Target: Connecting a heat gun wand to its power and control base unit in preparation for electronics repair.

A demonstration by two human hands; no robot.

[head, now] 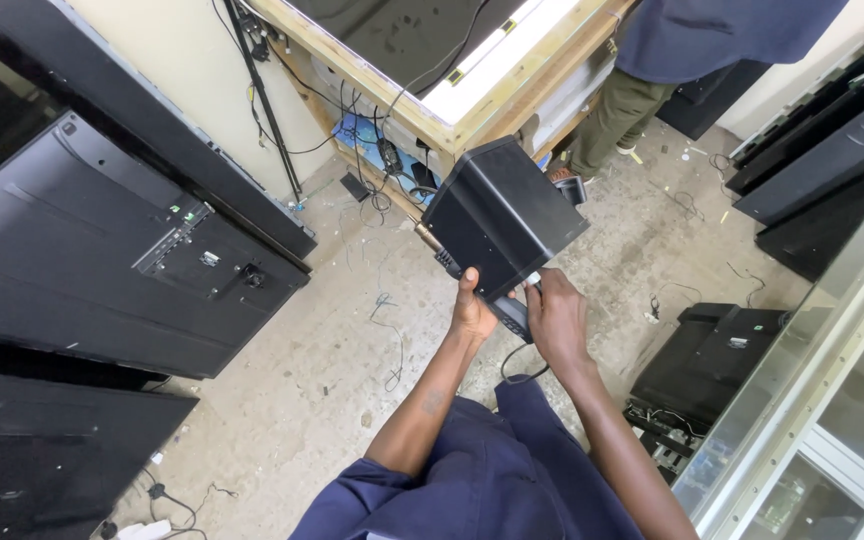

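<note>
Black box, plastic or metal housing, held in mid-air above the concrete floor, approx. centre of view. Box sits far of both hands, i.e. above and beyond the fingertips; its long axis runs near-right to far-left, tilted, one corner pointing toward the wooden counter.

Left hand: fingers wrapped on the near-left lower edge of the box, thumb side up, grasping. A dark cable stub or connector projects from the box just far-left of this hand.

Right hand: fingers clenched on a small black part at the near underside of the box, touching it; whether it is fixed to the box or separate, cannot tell. A thin black cable loops down from between the hands toward the blue garment.

Relation that matters: both hands lie at the box's near end, side by side, about equally close; right hand is on the small part, left hand carries the housing. Bulk of the box overhangs far of the grip, so wt. is forward of the fingers.

Surroundings: flat-panel back covers stacked at left, more panels at far right, a black unit on the floor near right. Another person's leg stands at the far side by the counter, well apart from the hands.
</note>
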